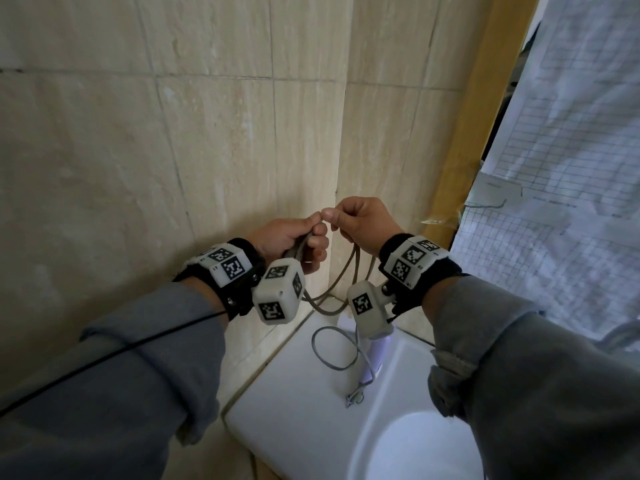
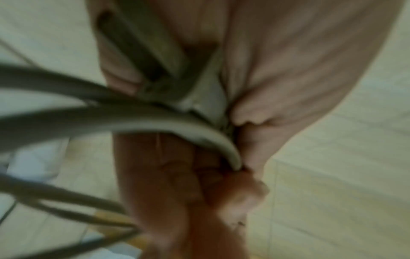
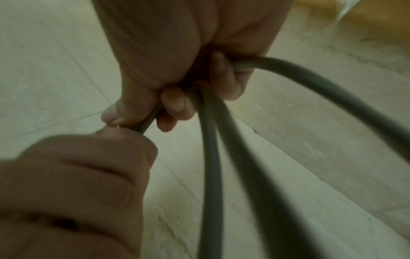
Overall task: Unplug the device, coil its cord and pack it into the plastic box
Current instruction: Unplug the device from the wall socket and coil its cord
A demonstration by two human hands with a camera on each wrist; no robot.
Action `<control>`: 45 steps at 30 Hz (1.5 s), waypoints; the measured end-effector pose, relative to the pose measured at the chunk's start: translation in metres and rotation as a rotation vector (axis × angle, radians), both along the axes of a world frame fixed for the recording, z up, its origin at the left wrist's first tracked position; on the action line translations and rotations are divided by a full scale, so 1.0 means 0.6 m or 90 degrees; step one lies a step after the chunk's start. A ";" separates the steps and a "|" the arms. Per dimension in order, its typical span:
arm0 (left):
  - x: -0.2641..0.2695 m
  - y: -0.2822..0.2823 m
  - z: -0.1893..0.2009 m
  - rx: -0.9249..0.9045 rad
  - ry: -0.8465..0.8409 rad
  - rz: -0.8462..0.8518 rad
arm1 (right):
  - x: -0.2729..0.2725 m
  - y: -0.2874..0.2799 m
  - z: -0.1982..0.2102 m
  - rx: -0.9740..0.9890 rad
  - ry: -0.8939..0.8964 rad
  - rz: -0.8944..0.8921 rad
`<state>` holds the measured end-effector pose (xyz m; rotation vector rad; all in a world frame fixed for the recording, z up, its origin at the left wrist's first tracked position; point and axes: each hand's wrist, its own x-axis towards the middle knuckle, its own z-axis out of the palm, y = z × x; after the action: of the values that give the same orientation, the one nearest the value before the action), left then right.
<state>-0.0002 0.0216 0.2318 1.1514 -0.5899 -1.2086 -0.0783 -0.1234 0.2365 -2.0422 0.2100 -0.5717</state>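
We have both grips clamped on the cord (image 1: 349,271): left hand (image 1: 287,242) fisted round the gathered loops, right hand (image 1: 363,225) pinching a strand, thumb tips touching. Loops hang below the grips against the tiled wall (image 1: 173,150). Further down, slack cord and the device (image 1: 375,358) lie on the white sink (image 1: 294,393)

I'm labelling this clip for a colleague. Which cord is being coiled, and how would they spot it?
Start at the tiled wall corner above the white sink. The grey cord hangs there in loops, held between the left hand and right hand. It is thicker and higher than the thin black wire crossing the left sleeve.
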 end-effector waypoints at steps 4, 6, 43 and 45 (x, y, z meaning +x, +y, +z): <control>0.003 -0.004 0.006 -0.050 0.034 -0.025 | 0.001 -0.008 -0.012 0.062 0.004 -0.027; 0.008 -0.004 0.011 -0.095 0.048 -0.016 | -0.001 -0.019 -0.029 0.120 0.027 -0.020; 0.020 0.010 0.050 -0.159 -0.294 0.290 | -0.036 0.018 -0.081 -0.193 0.298 0.031; 0.013 0.007 0.040 -0.124 -0.316 0.279 | -0.035 0.029 -0.062 -0.233 0.316 0.089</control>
<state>0.0077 0.0261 0.2556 1.3335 -0.7576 -0.4780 -0.0990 -0.1059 0.1995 -2.5089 0.2666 -0.0020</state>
